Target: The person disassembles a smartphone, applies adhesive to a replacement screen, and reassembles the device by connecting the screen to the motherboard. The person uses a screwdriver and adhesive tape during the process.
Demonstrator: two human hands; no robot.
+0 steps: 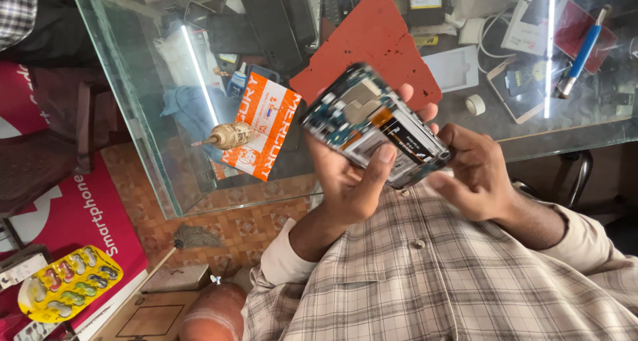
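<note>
- Glass counter [133,108]: its near edge runs just beyond our hands, and we hold the opened phone [375,125] above that edge.
- Our left hand [349,175] clasps the phone from below, thumb across its face.
- Our right hand [475,171] pinches its right end.
- An orange packet [262,135] and a red mat [369,42] crowd the counter; open room lies only towards us.

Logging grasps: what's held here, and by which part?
An opened smartphone, internals facing up. The left hand cradles it from below, thumb on its near edge; the right hand pinches its right end.
</note>
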